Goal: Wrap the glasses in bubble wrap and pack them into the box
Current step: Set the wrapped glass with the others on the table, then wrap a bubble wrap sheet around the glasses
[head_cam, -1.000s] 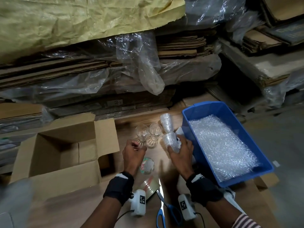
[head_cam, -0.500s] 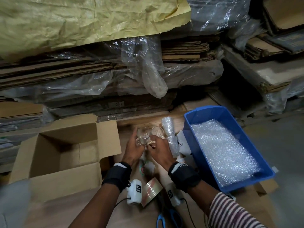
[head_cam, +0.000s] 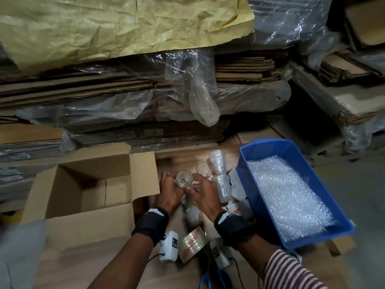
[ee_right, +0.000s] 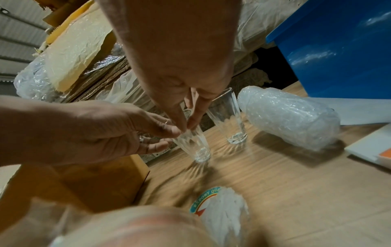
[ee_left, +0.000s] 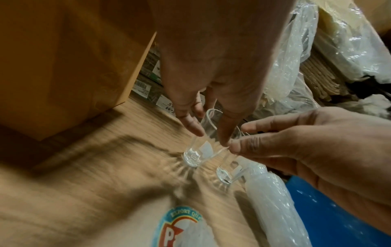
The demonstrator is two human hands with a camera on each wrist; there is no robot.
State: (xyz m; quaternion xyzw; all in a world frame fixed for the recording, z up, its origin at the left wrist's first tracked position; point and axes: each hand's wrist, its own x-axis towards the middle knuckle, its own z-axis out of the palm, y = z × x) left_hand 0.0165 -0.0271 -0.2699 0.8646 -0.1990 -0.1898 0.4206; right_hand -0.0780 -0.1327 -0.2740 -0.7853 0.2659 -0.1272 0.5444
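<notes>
Both hands meet on a clear bare glass point(head_cam: 183, 178) that stands slightly tilted, its base on the wooden table. My left hand point(head_cam: 169, 180) pinches its left side with thumb and fingertips point(ee_left: 195, 128). From the right, my right hand point(head_cam: 198, 183) pinches the same glass point(ee_right: 193, 142). Just behind it a second bare glass point(head_cam: 204, 168) stands upright. Two glasses wrapped in bubble wrap sit to the right, one upright point(head_cam: 217, 162) and one nearer point(head_cam: 224, 188). The open cardboard box point(head_cam: 83, 184) is on the left, and nothing shows inside it.
A blue bin point(head_cam: 268, 146) holding bubble wrap point(head_cam: 291, 197) stands on the right. A roll of tape point(head_cam: 192, 245), blue-handled scissors point(head_cam: 212, 280) and a printed plastic packet point(head_cam: 190, 213) lie near my wrists. Stacked flat cardboard and plastic sheeting rise behind the table.
My right hand has let go of the nearer wrapped glass and moved left. Both hands have closed in on the bare glass and now hold it.
</notes>
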